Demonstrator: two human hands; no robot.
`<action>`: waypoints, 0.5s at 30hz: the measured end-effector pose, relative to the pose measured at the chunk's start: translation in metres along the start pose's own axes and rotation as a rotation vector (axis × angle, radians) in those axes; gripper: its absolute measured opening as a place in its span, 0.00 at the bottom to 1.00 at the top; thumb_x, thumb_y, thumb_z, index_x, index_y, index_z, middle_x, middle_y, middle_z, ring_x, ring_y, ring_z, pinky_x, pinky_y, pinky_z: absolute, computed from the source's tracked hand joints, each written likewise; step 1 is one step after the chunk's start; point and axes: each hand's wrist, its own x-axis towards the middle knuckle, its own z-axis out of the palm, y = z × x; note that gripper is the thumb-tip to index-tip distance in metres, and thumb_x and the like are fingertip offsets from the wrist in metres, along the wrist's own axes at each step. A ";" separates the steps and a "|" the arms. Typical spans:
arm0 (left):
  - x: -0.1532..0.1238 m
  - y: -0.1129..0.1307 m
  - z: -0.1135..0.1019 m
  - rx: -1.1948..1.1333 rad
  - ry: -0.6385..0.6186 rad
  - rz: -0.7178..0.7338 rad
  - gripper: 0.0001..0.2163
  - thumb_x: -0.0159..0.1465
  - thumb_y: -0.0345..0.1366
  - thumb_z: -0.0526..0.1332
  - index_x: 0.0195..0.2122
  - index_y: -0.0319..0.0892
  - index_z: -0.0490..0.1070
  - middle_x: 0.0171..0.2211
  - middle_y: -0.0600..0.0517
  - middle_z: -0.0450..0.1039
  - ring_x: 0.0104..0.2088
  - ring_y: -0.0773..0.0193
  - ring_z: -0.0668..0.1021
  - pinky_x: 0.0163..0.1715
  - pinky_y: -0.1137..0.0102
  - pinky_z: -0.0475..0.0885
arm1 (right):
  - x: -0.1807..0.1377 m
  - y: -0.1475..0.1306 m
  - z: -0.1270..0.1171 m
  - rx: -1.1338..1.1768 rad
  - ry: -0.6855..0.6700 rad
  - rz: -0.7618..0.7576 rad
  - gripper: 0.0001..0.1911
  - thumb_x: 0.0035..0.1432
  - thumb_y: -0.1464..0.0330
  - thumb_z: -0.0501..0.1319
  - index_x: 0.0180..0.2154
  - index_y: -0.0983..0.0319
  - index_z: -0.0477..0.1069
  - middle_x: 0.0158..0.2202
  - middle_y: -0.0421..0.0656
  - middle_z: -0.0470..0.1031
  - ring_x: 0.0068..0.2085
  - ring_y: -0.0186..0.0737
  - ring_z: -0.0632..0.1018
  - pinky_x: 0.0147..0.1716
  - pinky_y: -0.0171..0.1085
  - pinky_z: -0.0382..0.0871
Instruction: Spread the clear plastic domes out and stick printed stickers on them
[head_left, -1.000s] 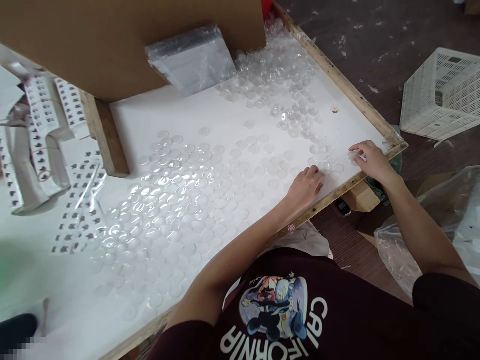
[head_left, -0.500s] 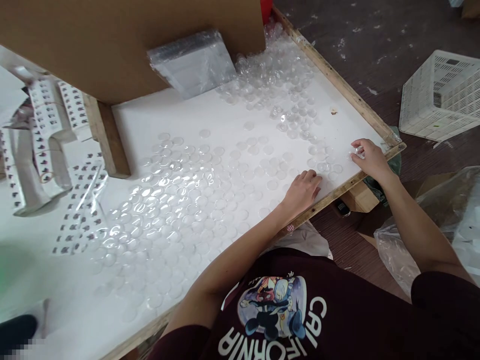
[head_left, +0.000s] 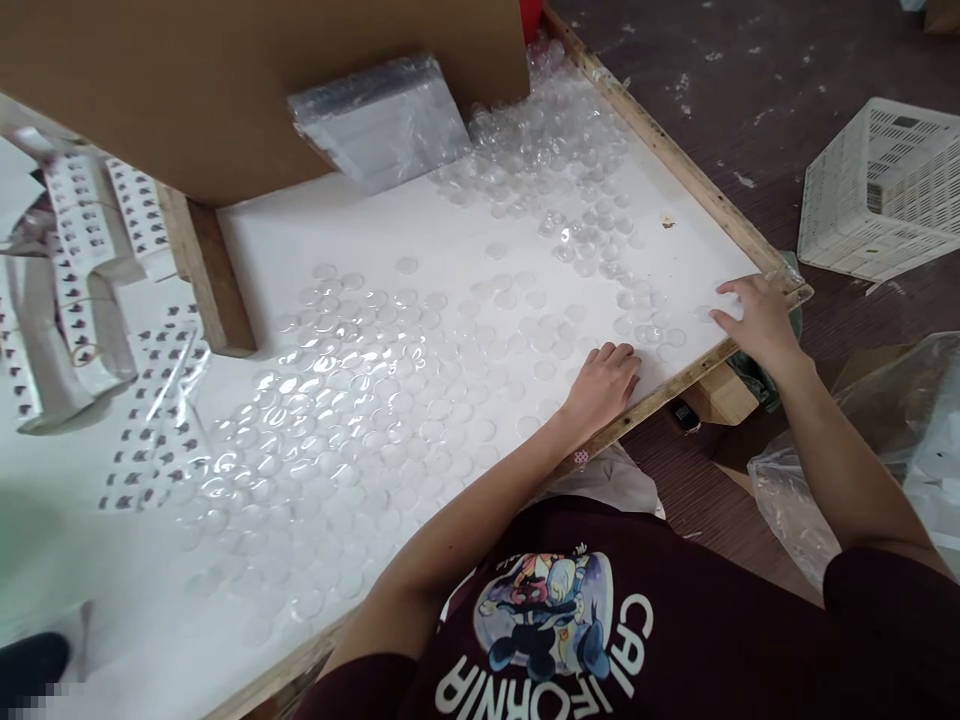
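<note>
My left hand (head_left: pixel 604 385) rests on the white tabletop (head_left: pixel 675 265) near its front edge, fingers curled under in a loose fist; whatever it may hold is hidden. Over the right corner of the table is my right hand (head_left: pixel 757 318), thumb and fingers apart with nothing between them. Just left of its fingertips lies a clear round disc (head_left: pixel 703 313), flat on the table. Between the hands sits a small cluster of clear domed pieces (head_left: pixel 637 300). Many more clear discs (head_left: pixel 397 400) are spread flat across the table to the left.
A heap of clear domed pieces (head_left: pixel 540 140) lies at the back, beside a plastic-wrapped pack (head_left: pixel 382 125) leaning on a brown board (head_left: pixel 262 90). Wooden rails (head_left: pixel 667 150) edge the table. Printed strips (head_left: pixel 90 270) lie left; a white crate (head_left: pixel 881 190) stands on the floor right.
My right thumb and fingers have parted and let go of a clear piece, which now lies flat on the table. The right hand has drawn slightly right; the left stays in place.
</note>
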 end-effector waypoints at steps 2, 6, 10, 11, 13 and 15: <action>0.003 0.001 0.001 0.012 -0.001 -0.005 0.09 0.72 0.30 0.53 0.47 0.39 0.72 0.52 0.42 0.73 0.49 0.52 0.73 0.47 0.58 0.70 | -0.009 -0.022 0.002 0.096 -0.140 -0.096 0.13 0.59 0.63 0.62 0.46 0.57 0.73 0.48 0.49 0.73 0.44 0.52 0.77 0.46 0.49 0.71; 0.020 0.007 0.003 0.030 0.011 0.065 0.13 0.72 0.27 0.50 0.51 0.39 0.71 0.52 0.44 0.74 0.49 0.52 0.72 0.47 0.60 0.68 | -0.016 -0.047 0.012 0.157 -0.292 -0.203 0.12 0.58 0.69 0.61 0.44 0.56 0.74 0.45 0.48 0.73 0.43 0.50 0.77 0.45 0.47 0.72; 0.042 0.010 0.005 0.041 -0.046 0.197 0.15 0.72 0.23 0.49 0.52 0.40 0.71 0.51 0.45 0.75 0.50 0.53 0.72 0.47 0.61 0.66 | -0.013 -0.043 0.019 0.122 -0.262 -0.196 0.14 0.56 0.72 0.59 0.44 0.57 0.74 0.45 0.49 0.73 0.46 0.53 0.76 0.46 0.50 0.73; 0.046 0.010 0.005 0.049 -0.066 0.206 0.15 0.72 0.23 0.49 0.51 0.40 0.72 0.49 0.45 0.76 0.49 0.53 0.72 0.47 0.61 0.66 | -0.012 -0.040 0.020 0.104 -0.246 -0.191 0.14 0.56 0.72 0.59 0.44 0.57 0.74 0.45 0.49 0.73 0.47 0.54 0.75 0.47 0.51 0.73; 0.049 0.008 0.005 0.064 -0.092 0.205 0.14 0.72 0.24 0.50 0.48 0.39 0.73 0.47 0.45 0.77 0.49 0.53 0.72 0.47 0.61 0.65 | -0.012 -0.036 0.018 0.064 -0.206 -0.171 0.15 0.56 0.72 0.59 0.46 0.57 0.74 0.45 0.50 0.73 0.48 0.56 0.75 0.48 0.53 0.72; 0.047 0.005 0.005 0.070 -0.092 0.190 0.13 0.72 0.25 0.49 0.46 0.38 0.74 0.47 0.44 0.77 0.48 0.52 0.72 0.47 0.61 0.65 | -0.015 -0.035 0.015 0.041 -0.167 -0.150 0.15 0.57 0.71 0.59 0.47 0.57 0.73 0.46 0.52 0.72 0.49 0.58 0.74 0.49 0.55 0.71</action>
